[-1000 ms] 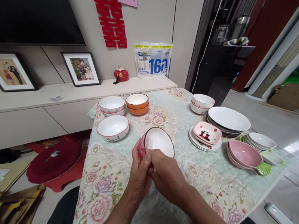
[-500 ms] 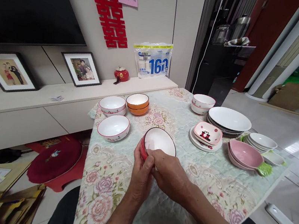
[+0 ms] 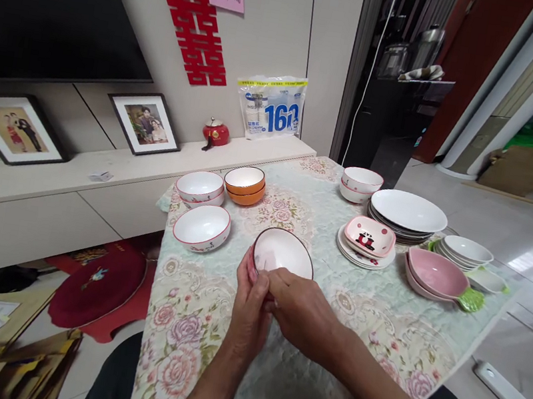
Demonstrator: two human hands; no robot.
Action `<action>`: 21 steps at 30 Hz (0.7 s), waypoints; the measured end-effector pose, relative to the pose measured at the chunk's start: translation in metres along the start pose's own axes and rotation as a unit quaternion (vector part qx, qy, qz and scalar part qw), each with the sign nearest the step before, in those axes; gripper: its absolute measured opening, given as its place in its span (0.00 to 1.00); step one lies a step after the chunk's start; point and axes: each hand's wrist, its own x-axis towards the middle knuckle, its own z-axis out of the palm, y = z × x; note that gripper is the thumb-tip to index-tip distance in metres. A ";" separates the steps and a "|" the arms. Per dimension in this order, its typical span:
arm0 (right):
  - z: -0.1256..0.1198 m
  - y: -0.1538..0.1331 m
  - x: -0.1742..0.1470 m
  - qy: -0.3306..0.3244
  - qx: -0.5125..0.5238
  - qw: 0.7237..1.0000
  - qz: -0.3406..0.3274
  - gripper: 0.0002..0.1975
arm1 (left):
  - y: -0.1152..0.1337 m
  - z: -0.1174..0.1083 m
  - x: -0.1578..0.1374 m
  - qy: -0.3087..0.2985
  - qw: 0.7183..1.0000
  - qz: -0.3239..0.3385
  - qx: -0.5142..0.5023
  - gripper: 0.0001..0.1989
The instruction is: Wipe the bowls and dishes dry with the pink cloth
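Observation:
A bowl (image 3: 287,253), white inside and reddish outside with a dark rim, is tilted toward me above the table. My left hand (image 3: 250,305) is closed around its left and near side, thumb by the rim. Against the near rim, my right hand (image 3: 298,302) is closed with its fingers bent over the edge. A faint pinkish patch shows on the inner wall beside those fingers; I cannot make out what it is. The bowl's underside is hidden. To the left stand a red-rimmed white bowl (image 3: 202,224), stacked red-rimmed bowls (image 3: 199,183) and orange bowls (image 3: 245,181).
On the flowered tablecloth (image 3: 192,349), to the right, sit a cat-print dish (image 3: 369,235) on small plates, pink dishes (image 3: 438,272), small white dishes (image 3: 468,249), large white plates (image 3: 409,209) and white bowls (image 3: 362,178). A low cabinet (image 3: 149,171) runs behind.
The right hand and its fingers have shifted slightly along the near rim, and the bowl has turned a little in my hands. The other dishes have not moved.

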 end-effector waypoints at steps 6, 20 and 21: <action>-0.004 0.008 0.000 -0.047 0.017 0.996 -0.073 0.21 | 0.003 -0.003 0.003 0.011 1.000 -0.017 -0.023 0.33; -0.002 0.002 0.002 -0.014 0.064 0.997 -0.045 0.17 | 0.000 -0.003 0.002 -0.001 1.000 0.004 -0.008 0.31; -0.003 0.007 0.001 -0.030 0.048 0.996 -0.065 0.18 | 0.001 -0.003 0.003 -0.002 1.000 0.004 -0.011 0.31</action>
